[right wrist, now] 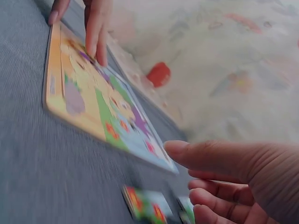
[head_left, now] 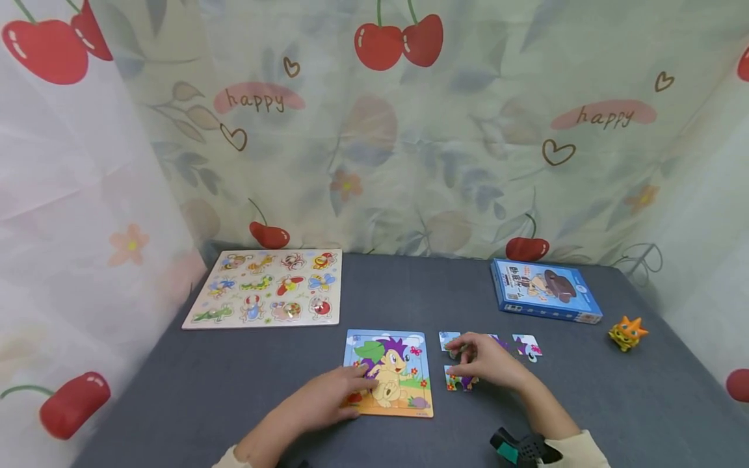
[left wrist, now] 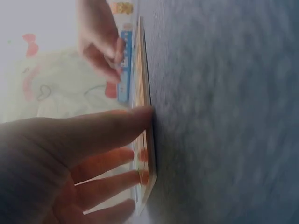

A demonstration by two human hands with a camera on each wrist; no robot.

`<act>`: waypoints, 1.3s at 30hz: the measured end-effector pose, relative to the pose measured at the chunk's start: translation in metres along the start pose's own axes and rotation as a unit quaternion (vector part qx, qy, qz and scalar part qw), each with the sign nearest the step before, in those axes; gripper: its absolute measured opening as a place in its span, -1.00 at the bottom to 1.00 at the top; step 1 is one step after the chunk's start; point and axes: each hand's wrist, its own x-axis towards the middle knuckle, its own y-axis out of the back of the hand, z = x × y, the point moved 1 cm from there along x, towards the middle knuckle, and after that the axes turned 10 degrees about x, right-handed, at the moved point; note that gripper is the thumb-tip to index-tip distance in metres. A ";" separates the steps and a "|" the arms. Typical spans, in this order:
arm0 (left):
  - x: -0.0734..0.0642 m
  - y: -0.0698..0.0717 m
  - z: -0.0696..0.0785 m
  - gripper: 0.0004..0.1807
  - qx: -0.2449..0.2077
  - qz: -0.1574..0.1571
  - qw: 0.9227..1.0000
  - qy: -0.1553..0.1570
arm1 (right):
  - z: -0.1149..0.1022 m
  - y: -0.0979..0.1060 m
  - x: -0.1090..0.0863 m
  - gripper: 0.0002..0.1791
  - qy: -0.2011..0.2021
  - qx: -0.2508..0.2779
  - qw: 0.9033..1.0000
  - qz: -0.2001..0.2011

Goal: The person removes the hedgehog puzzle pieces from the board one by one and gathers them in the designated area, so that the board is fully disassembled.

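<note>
From the head view, I judge the step in hand to be picking among the loose puzzle pieces (head_left: 526, 346): the right grip (head_left: 491, 361) is over them, just right of the hedgehog puzzle (head_left: 392, 376), which lies flat with the left grip (head_left: 328, 398) on it. The next move, I'd say, calls for a light fingertip pinch. The dark grey surface (head_left: 409, 286) also carries an insect board (head_left: 263, 289), a blue box (head_left: 544, 290) and a small toy (head_left: 628, 333); a cherry-print curtain (head_left: 404, 169) hangs behind.

From the left wrist, I see the thumb against the puzzle's edge, fingers apart across it, seemingly steadying rather than clasping.

From the right wrist, the fingers bend loosely, with no piece that I can see between them.
</note>
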 end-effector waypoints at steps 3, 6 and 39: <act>0.000 -0.003 0.004 -0.57 0.024 0.027 0.999 -0.018 | -0.008 -0.010 0.012 -0.55 0.019 -0.007 1.000 -0.009; -0.001 -0.004 0.007 -0.61 0.045 0.048 0.997 -0.030 | -0.015 -0.022 0.024 -0.58 0.034 -0.013 0.999 -0.018; -0.006 -0.002 0.012 -0.62 0.048 0.036 0.998 -0.012 | -0.032 -0.077 0.062 -0.75 0.000 0.113 0.992 -0.053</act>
